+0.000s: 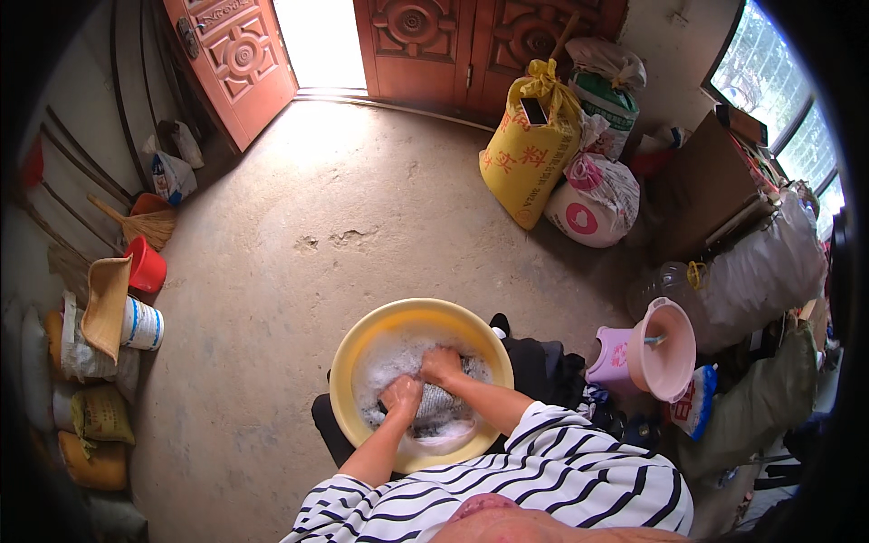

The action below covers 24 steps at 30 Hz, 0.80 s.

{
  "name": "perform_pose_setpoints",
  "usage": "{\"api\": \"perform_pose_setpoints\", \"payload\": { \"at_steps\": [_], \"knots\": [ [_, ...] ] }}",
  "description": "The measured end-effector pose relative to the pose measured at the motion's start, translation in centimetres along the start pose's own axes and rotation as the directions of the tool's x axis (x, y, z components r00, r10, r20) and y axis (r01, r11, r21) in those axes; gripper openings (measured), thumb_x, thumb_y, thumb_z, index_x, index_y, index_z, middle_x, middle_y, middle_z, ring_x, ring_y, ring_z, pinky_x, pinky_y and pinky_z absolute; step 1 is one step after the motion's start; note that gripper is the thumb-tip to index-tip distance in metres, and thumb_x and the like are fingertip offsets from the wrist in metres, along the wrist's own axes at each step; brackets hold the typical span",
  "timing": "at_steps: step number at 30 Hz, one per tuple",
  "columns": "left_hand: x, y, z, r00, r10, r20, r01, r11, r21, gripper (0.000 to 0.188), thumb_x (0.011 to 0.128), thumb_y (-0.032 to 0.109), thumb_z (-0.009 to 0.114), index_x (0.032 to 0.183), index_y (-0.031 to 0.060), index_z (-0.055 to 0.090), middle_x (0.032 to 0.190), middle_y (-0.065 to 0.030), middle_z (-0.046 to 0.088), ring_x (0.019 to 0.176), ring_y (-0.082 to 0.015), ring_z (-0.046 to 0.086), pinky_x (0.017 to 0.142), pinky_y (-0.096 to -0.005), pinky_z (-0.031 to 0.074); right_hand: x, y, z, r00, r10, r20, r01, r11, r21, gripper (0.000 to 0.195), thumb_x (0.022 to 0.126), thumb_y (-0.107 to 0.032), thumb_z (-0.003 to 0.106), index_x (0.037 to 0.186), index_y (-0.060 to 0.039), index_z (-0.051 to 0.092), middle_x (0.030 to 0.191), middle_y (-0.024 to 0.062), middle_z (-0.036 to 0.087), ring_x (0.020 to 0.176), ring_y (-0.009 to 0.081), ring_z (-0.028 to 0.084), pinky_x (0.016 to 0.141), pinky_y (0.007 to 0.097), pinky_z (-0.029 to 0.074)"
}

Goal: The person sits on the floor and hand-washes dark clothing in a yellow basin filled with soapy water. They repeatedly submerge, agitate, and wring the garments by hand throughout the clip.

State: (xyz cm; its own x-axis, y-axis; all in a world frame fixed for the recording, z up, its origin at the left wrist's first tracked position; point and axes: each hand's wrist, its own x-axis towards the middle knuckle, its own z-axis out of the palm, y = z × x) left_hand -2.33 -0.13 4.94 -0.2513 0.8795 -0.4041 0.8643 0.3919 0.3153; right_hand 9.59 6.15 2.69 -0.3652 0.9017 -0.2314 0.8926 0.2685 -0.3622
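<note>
A yellow plastic basin (pixel 344 380) of white suds stands between my knees. In it lies a wet grey-and-white patterned cloth (pixel 434 402), partly under the foam. My left hand (pixel 402 394) is curled on the cloth's left part. Slightly farther away, my right hand (pixel 441 364) grips its upper part, close beside the left. Foam and folds hide most of the fingertips on both hands.
To my right, a pink basin (pixel 662 349) is tipped on its side against a lilac plastic stool (pixel 611 360). Dark clothes (pixel 543 366) lie beside the stool. A yellow sack (pixel 529 156) carries a phone (pixel 533 111). At left stand a red bucket (pixel 146 266) and a broom (pixel 146 227).
</note>
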Motion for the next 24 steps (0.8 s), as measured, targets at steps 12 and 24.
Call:
{"api": "perform_pose_setpoints", "payload": {
  "at_steps": [12,24],
  "knots": [
    [-0.8,-3.0,-6.6,0.972,0.046,-0.231,-0.233,0.321,-0.918,0.026,0.097,0.023,0.058,0.081,0.0027,0.057,0.076,0.0057,0.049,0.074,-0.0076,0.044,0.066,-0.0275,0.039,-4.6,-1.3,-7.6,0.919,0.164,-0.360,0.265,0.421,0.868,0.025,0.090,-0.024,0.065,0.079,-0.0019,0.062,0.064,-0.0026,0.053,0.061,0.0080,0.049,0.060,0.0274,0.044],
    [-8.7,-1.1,-0.9,0.951,0.198,-0.236,-0.216,0.975,-0.053,0.054,0.091,0.024,0.052,0.143,0.0124,0.043,0.142,-0.0272,0.041,0.124,-0.0489,0.043,0.100,-0.0560,0.040,-9.3,-1.4,-3.4,0.961,-0.018,-0.277,0.029,0.999,0.038,0.046,0.089,-0.032,0.055,0.135,-0.0228,0.053,0.138,0.0189,0.049,0.117,0.0426,0.051,0.089,0.0571,0.048]
  ]
}}
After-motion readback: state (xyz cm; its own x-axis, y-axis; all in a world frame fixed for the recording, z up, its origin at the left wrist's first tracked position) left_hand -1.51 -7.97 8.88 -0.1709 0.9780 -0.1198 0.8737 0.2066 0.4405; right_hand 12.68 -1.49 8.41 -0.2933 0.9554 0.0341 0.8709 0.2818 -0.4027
